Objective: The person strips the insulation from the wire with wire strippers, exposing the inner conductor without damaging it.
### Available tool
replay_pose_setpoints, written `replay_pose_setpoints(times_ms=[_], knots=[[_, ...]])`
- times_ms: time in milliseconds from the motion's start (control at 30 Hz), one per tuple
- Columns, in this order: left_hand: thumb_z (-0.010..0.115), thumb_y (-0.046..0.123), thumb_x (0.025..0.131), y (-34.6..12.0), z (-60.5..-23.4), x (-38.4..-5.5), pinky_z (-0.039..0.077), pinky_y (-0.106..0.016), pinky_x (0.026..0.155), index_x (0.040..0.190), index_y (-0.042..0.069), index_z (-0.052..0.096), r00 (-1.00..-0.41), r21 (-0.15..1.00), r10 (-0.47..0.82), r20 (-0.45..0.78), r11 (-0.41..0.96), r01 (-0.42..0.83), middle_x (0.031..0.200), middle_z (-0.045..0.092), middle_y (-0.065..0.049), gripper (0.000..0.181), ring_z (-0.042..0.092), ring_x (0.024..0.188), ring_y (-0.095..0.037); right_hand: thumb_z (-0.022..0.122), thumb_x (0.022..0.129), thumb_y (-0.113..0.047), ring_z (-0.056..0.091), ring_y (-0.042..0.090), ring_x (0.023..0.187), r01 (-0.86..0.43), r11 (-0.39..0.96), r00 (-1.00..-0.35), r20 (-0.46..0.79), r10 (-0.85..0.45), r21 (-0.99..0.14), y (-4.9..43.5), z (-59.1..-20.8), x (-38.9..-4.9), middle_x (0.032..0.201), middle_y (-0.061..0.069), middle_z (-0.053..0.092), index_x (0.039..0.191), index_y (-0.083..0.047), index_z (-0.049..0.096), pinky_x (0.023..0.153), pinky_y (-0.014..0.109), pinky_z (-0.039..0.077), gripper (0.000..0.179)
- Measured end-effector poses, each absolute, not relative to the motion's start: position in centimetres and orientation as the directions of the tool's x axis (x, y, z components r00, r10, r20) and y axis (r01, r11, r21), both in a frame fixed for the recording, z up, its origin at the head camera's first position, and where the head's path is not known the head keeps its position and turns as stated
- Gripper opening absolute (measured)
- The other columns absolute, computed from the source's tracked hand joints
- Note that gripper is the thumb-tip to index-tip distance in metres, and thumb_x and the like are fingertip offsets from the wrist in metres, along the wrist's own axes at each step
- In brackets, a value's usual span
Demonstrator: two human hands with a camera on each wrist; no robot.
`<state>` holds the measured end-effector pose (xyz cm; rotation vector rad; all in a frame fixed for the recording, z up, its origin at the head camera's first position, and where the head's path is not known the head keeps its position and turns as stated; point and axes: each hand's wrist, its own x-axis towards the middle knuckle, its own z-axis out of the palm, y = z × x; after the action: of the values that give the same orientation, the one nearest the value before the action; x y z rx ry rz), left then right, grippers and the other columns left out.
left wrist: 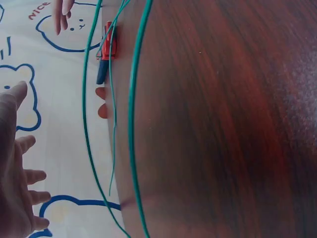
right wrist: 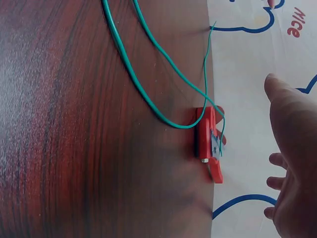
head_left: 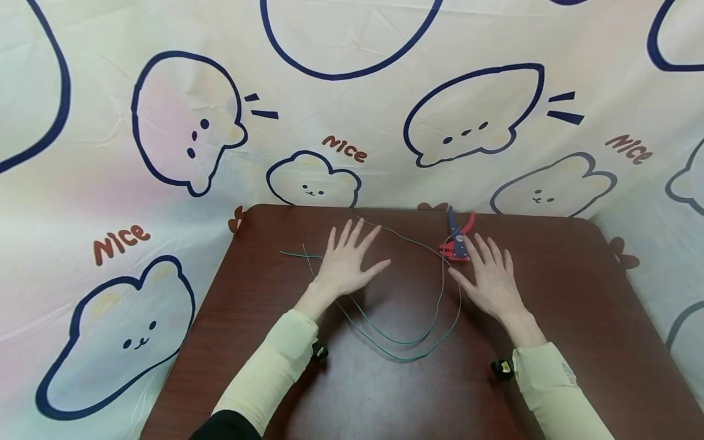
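Two strands of thin green wire (head_left: 404, 360) curve across the brown table in loose loops. My left hand (head_left: 346, 263) is held over their left part, fingers straight and spread, with nothing in it. To the right, my right hand (head_left: 492, 281) also has its fingers spread, its thumb near the wire. Just beyond that thumb lies a wire stripper (head_left: 455, 249) with a red body and red and blue handles. Wire overlaps the tool in the right wrist view, where its red body (right wrist: 203, 134) shows near the table's far edge.
The brown wooden table (head_left: 396, 403) ends just behind the wire stripper. Behind it hangs a pale cloth (head_left: 379, 122) printed with blue-outlined cartoon animals and the word "Nice". A small black device (head_left: 503, 369) is strapped at the right wrist.
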<state>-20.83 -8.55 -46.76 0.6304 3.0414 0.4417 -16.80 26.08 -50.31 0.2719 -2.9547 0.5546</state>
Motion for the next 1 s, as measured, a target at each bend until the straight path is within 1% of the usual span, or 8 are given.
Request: replay_pose_setpoints(times_ms=[367,600,800,1000], knots=[[0.045,0.076,0.106,-7.1,-47.7,-21.3,0.007,-0.066,0.139,0.177,0.038,0.022,-0.907,0.273,0.421,0.014,0.871,0.408,0.187,0.016,-0.009,0.083,0.010,0.175,-0.035,0.065,0.107,-0.050,0.021,0.057,0.163,-0.168,0.917,-0.984,0.119,-0.133,-0.362,27.0,-51.3,-17.2,0.176,0.032,0.026,0.174,-0.008,0.027,0.128,0.082,0.012,0.087],[0.047,0.078,0.104,-4.7,-47.2,-21.7,0.009,-0.064,0.140,0.177,0.038,0.021,-0.885,0.285,0.466,-0.014,0.850,0.443,0.186,0.018,-0.007,0.087,0.011,0.175,-0.033,0.066,0.107,-0.048,0.021,0.058,0.163,-0.143,0.916,-0.989,0.096,-0.114,-0.374,27.6,-52.2,-17.6,0.176,0.033,0.026,0.173,-0.005,0.027,0.128,0.082,0.013,0.087],[0.046,0.079,0.103,-2.4,-46.9,-22.5,0.012,-0.064,0.140,0.177,0.036,0.021,-0.852,0.276,0.521,-0.058,0.828,0.488,0.186,0.020,-0.009,0.089,0.013,0.174,-0.035,0.065,0.108,-0.048,0.019,0.058,0.163,-0.119,0.918,-0.993,0.060,-0.104,-0.379,28.3,-52.7,-18.3,0.176,0.034,0.025,0.173,-0.004,0.026,0.128,0.082,0.013,0.088],[0.047,0.079,0.103,-0.7,-47.2,-23.3,0.013,-0.062,0.140,0.177,0.036,0.023,-0.846,0.264,0.525,-0.096,0.833,0.487,0.185,0.022,-0.009,0.089,0.016,0.174,-0.034,0.066,0.108,-0.048,0.020,0.058,0.163,-0.111,0.922,-0.994,0.036,-0.105,-0.370,28.7,-52.6,-19.1,0.176,0.035,0.025,0.172,-0.003,0.027,0.129,0.082,0.014,0.088]])
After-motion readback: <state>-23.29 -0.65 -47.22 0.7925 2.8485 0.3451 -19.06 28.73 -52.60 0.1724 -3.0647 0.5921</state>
